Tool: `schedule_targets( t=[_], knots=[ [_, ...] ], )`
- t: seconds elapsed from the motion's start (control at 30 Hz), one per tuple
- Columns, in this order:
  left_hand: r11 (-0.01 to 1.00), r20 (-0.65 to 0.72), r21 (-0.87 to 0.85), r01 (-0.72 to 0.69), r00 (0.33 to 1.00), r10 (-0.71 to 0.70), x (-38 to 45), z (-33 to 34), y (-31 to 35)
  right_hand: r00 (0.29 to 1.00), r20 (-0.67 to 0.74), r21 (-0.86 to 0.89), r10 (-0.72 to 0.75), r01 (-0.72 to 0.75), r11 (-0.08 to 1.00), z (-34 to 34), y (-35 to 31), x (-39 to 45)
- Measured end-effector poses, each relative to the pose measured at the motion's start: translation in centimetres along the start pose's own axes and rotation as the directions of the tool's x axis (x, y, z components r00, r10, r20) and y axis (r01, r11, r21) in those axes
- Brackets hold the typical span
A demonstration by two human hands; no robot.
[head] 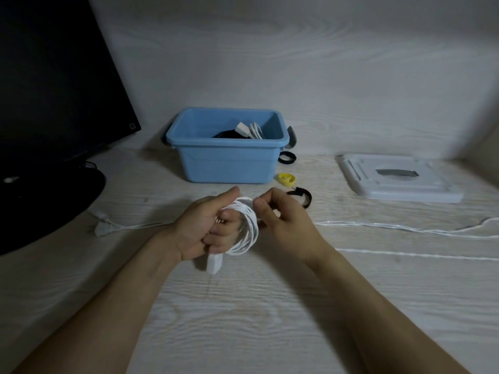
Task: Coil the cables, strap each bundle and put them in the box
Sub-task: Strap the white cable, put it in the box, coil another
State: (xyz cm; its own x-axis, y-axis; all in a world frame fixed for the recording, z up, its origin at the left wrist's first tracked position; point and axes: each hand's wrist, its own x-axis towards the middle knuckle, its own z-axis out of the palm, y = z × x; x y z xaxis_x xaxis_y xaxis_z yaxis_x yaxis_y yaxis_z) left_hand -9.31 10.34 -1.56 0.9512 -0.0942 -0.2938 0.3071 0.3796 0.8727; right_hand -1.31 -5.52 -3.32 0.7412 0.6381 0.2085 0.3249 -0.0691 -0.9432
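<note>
L hand (208, 225) + R hand (280, 217) on 1 white cable coil (247, 228); 3 straps (286, 179).

No text, number or brand can be read anywhere. The monitor (54, 76) in the upper left of the frame carries a small pale square mark (132, 126) at its lower right corner, too small to make out. On the monitor's stand (54, 190) at the left edge sits a blurred whitish logo (10, 180), its letters not legible. The blue box (226, 157) and the white lid (399, 179) at the right show no lettering.
</note>
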Motion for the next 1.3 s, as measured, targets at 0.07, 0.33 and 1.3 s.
schedule_targets(
  t=[0.07,0.33,1.3],
  knots=[
    [1.000,-0.063,0.021,-0.023,0.998,0.024,-0.1,0.1,0.1,0.978,0.116,0.243,0.173,-0.197,0.950,0.8,-0.5,-0.1],
    [0.995,-0.091,0.060,-0.083,0.992,0.088,-0.1,0.9,0.0,0.945,0.136,0.558,0.299,-0.322,0.765,1.0,-0.7,0.5],
    [0.971,-0.150,-0.165,-0.174,0.977,0.150,0.1,-0.2,0.7,0.993,0.089,0.324,-0.084,0.051,0.945,0.5,-0.9,0.4]
  ],
)
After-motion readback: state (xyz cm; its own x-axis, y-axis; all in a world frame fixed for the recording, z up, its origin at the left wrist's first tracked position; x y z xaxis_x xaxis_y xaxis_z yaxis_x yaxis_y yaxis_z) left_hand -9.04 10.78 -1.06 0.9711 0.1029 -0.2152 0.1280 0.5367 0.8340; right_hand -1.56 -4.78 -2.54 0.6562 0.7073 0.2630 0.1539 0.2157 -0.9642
